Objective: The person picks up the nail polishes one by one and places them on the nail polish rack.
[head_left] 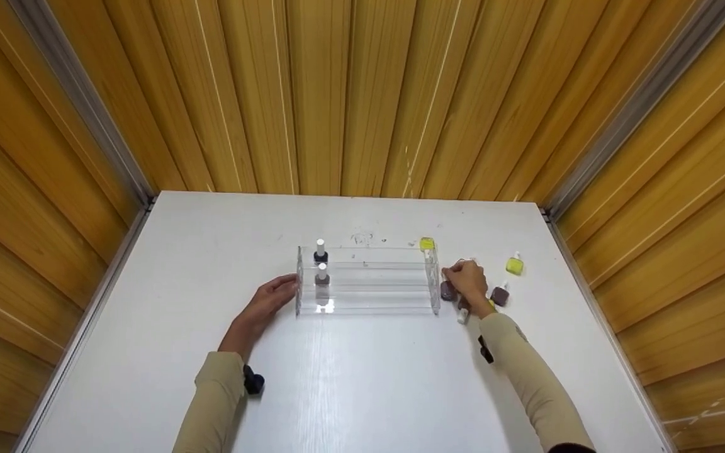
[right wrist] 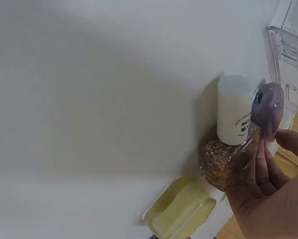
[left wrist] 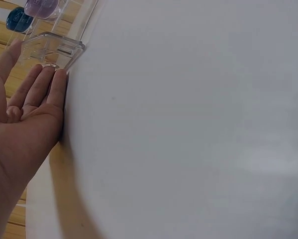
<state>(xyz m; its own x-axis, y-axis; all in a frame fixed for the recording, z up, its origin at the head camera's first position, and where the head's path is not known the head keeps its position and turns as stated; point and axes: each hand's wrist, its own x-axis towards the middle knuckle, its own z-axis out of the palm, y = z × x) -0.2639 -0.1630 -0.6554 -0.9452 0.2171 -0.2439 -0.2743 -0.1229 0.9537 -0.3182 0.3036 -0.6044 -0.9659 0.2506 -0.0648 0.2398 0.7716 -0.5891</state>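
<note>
A clear acrylic tiered rack (head_left: pixel 433 286) stands on the white table. My left hand (head_left: pixel 272 296) touches its left end panel with extended fingers. On the rack's left side, a dark nail polish bottle (head_left: pixel 320 257) stands one step above a greyish-purple one (head_left: pixel 322 279), both white-capped. Just off the right end, my right hand (head_left: pixel 468 280) pinches a purple nail polish bottle (right wrist: pixel 268 107) between thumb and fingers; its cap is mostly hidden. Beside that hand, in the right wrist view, are a glittery bottle (right wrist: pixel 221 162) with a white cap and a yellow bottle (right wrist: pixel 181 209).
Farther right on the table lie a yellow bottle (head_left: pixel 514 266) and a dark purple bottle (head_left: pixel 500 296). Another yellow bottle (head_left: pixel 427 243) is at the rack's back right corner; whether on or behind it, I cannot tell. Wood-patterned walls (head_left: pixel 312 94) enclose the table.
</note>
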